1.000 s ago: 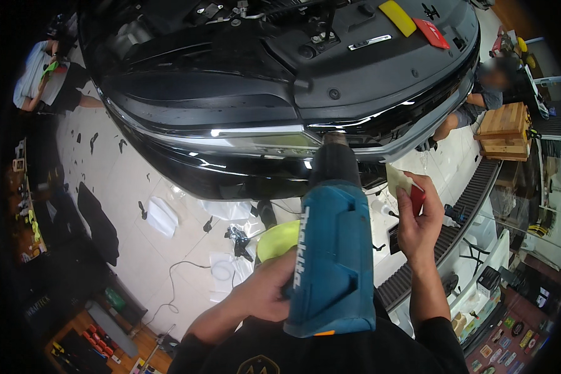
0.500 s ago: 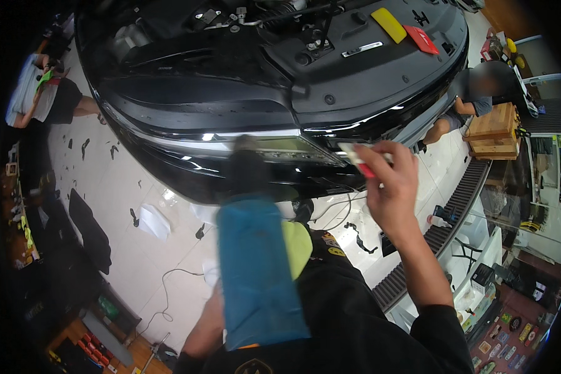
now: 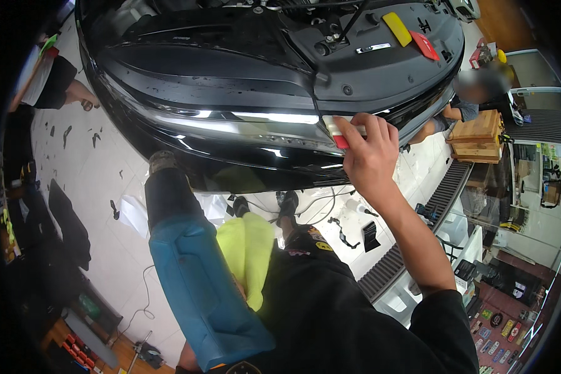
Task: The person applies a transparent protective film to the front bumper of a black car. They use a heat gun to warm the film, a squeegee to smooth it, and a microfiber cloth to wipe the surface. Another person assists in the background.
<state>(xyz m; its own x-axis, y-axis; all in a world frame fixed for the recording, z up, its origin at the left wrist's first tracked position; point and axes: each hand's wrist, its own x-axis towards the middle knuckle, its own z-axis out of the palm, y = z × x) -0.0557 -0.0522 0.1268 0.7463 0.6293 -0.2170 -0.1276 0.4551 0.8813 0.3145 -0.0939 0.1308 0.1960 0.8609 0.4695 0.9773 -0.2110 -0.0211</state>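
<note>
My right hand (image 3: pixel 373 153) pinches a small white-and-red squeegee (image 3: pixel 338 132) against the inner corner of the car's headlight (image 3: pixel 255 129). The headlight's surface is glossy, with bright reflections along its upper edge. In front of the bumper a blue heat gun (image 3: pixel 196 280) with a black barrel points up toward the headlight's lower side, apart from it. My left hand (image 3: pixel 239 289) is closed around the heat gun's grip, mostly hidden behind its body. A yellow-green cloth (image 3: pixel 248 252) hangs beside the gun, next to my left hand.
The black car (image 3: pixel 230 171) has its hood up. Yellow (image 3: pixel 397 30) and red (image 3: pixel 424 45) squeegees lie on its engine cover. One person (image 3: pixel 56 81) stands at the far left; another (image 3: pixel 470 93) crouches at the right by wooden boxes (image 3: pixel 477 138). Cables and dark scraps litter the floor.
The heat gun has swung left, uncovering the headlight and more of the cloth. My right hand has moved slightly left and up, bringing the squeegee onto the headlight corner. The view has shifted.
</note>
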